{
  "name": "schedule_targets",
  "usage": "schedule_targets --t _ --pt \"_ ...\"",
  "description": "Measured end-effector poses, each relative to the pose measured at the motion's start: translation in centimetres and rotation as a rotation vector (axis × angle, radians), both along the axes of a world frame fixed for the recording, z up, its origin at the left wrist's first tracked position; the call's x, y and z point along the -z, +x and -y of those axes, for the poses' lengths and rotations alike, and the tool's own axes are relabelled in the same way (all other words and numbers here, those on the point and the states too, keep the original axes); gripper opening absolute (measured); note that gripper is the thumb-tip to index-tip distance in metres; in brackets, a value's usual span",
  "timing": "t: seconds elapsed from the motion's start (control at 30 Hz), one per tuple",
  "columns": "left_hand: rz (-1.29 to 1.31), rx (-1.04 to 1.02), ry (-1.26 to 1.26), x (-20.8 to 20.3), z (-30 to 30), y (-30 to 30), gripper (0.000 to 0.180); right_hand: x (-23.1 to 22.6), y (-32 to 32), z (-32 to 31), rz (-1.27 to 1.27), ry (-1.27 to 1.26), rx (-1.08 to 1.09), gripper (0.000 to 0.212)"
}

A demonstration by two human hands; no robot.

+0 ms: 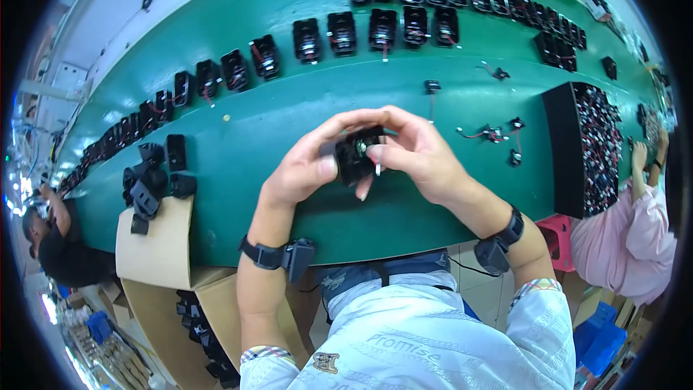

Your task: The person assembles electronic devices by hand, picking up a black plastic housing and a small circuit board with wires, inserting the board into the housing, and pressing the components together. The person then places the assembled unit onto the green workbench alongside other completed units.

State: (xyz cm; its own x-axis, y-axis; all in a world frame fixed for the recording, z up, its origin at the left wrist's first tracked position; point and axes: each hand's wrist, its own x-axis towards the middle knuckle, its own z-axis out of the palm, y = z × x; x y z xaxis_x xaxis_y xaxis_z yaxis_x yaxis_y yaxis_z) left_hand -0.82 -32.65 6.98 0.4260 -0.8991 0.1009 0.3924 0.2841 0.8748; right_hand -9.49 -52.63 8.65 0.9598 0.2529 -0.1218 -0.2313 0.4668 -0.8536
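Note:
Between both hands, above the green table (pixel 303 101), I hold a black plastic housing (pixel 349 162) with small parts showing inside. My left hand (pixel 307 166) grips its left side, thumb on the near edge. The fingers of my right hand (pixel 415 148) curl round the far side, and the thumb presses into the housing next to a small white connector (pixel 377 169). Fingers partly cover the housing, so its full shape is hidden. Several small black parts with red wires, such as this wired part (pixel 493 133), lie to the right of my hands.
Similar black housings (pixel 307 40) stand in long rows across the table's far side. A black bin (pixel 565 152) full of small wired parts is at the right. Loose black housings (pixel 146 180) lie at the left above an open cardboard box (pixel 155 245). Other people sit at both ends.

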Motion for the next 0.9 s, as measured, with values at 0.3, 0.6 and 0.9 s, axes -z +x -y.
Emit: schedule_targets --t 0.3,0.6,0.9 --pt "-0.219 -0.028 -0.137 0.3 0.1 0.4 0.076 -0.4 0.0 0.3 0.522 -0.652 0.365 0.04" --pt "-0.273 -0.101 -0.126 2.0 0.1 0.6 0.075 -1.1 -0.3 -0.7 0.929 -1.051 0.421 0.042" --pt "-0.162 -0.232 0.11 0.8 0.5 -1.1 0.086 -1.0 -1.1 -1.3 0.904 -0.896 0.424 0.045"
